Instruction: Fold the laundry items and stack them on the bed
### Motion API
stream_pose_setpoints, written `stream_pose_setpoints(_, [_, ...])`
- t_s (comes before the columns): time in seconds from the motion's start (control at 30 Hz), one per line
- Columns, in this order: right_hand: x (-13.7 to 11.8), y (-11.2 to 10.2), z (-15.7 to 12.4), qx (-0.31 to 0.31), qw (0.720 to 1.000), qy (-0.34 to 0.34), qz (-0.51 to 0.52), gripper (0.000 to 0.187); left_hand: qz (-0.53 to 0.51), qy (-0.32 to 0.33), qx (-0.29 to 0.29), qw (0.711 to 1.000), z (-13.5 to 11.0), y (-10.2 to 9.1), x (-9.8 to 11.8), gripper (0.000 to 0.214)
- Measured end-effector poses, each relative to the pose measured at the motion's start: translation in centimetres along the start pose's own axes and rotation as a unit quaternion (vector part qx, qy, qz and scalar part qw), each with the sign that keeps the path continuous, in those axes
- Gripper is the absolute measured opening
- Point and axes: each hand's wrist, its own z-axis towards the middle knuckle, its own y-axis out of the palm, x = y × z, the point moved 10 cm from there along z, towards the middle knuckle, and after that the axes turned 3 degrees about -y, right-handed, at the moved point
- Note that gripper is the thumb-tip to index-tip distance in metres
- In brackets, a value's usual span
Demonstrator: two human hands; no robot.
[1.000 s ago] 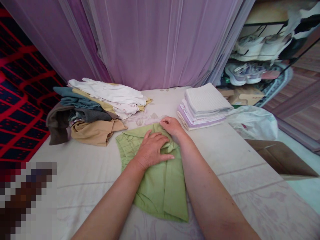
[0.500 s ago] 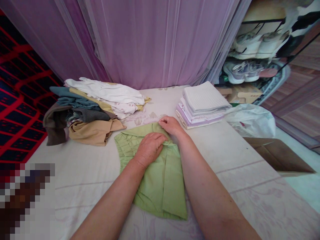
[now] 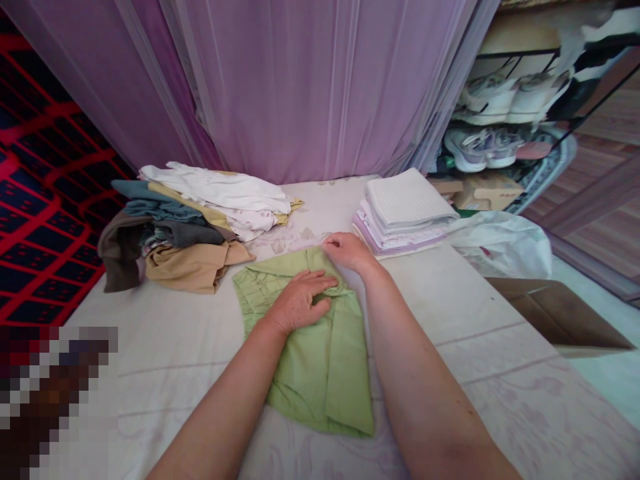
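Green shorts [image 3: 305, 367] with a gathered elastic waistband on the left lie on the bed, partly folded over at the far side. My left hand [image 3: 305, 300] rests flat on them near the middle, thumb and fingers apart. At the far right corner of the shorts, my right hand [image 3: 347, 250] pinches the edge of the cloth between thumb and fingers. Just beyond that hand stands a stack of folded white and lilac cloths [image 3: 410, 200].
A loose heap of clothes [image 3: 185, 227] in white, mustard, teal, grey and tan lies at the far left. Purple curtains [image 3: 300, 87] hang behind. On the right are a shoe rack with sneakers [image 3: 480, 147], a plastic bag [image 3: 505, 243] and a cardboard box [image 3: 555, 310].
My left hand's fingers and thumb have spread apart on the shorts. The right hand has shifted slightly to the right at the corner. The view has turned a little.
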Motion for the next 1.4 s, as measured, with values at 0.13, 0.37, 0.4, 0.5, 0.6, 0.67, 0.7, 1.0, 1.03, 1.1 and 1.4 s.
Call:
stream_pose_setpoints(0.13, [-0.1, -1.2, -2.3, -0.073, 0.989, 0.056, -0.116, 0.024, 0.038, -0.004, -0.003, 0.999, 0.1, 0.5, 0.0, 0.053])
stream_pose_setpoints(0.37, [1.6, 0.1, -9.7, -0.076, 0.988, 0.065, -0.119, 0.041, 0.092, -0.027, -0.050, 0.994, -0.1, 1.2, 0.2, 0.057])
stream_pose_setpoints(0.4, [1.9, 0.1, -10.6, -0.042, 0.989, 0.072, -0.120, 0.040, 0.099, -0.032, -0.062, 0.993, -0.3, 1.3, 0.4, 0.060])
stream_pose_setpoints(0.5, [2.7, 0.5, -12.6, 0.045, 0.986, 0.097, -0.126, 0.037, 0.113, -0.044, -0.082, 0.989, -1.7, 1.3, 1.4, 0.064])
stream_pose_setpoints(0.6, [2.5, 0.8, -13.5, 0.105, 0.981, 0.087, -0.139, 0.038, 0.121, -0.060, -0.091, 0.987, -3.2, 1.8, 2.2, 0.062])
stream_pose_setpoints(0.67, [1.6, 0.6, -13.8, 0.144, 0.976, 0.042, -0.157, 0.039, 0.132, -0.071, -0.090, 0.985, -3.8, 2.4, 2.3, 0.061])
stream_pose_setpoints(0.7, [0.9, 0.5, -13.9, 0.163, 0.973, 0.012, -0.163, 0.039, 0.139, -0.076, -0.088, 0.983, -3.9, 2.6, 2.3, 0.061])
stream_pose_setpoints(1.0, [-0.4, 3.8, -14.4, 0.036, 0.982, -0.061, -0.177, 0.047, 0.131, -0.095, -0.078, 0.984, -4.6, 1.5, 1.8, 0.053])
stream_pose_setpoints(1.03, [-0.2, 4.0, -14.5, 0.029, 0.982, -0.054, -0.178, 0.047, 0.129, -0.107, -0.069, 0.983, -5.5, 0.7, 1.3, 0.049])
stream_pose_setpoints(1.1, [0.1, 4.1, -14.7, 0.020, 0.982, -0.050, -0.181, 0.048, 0.131, -0.122, -0.042, 0.983, -8.0, -1.0, 0.5, 0.048])
stream_pose_setpoints(1.4, [-0.6, 3.0, -15.7, 0.101, 0.975, -0.093, -0.173, 0.047, 0.112, -0.115, -0.024, 0.987, -17.5, -1.8, 0.1, 0.077])
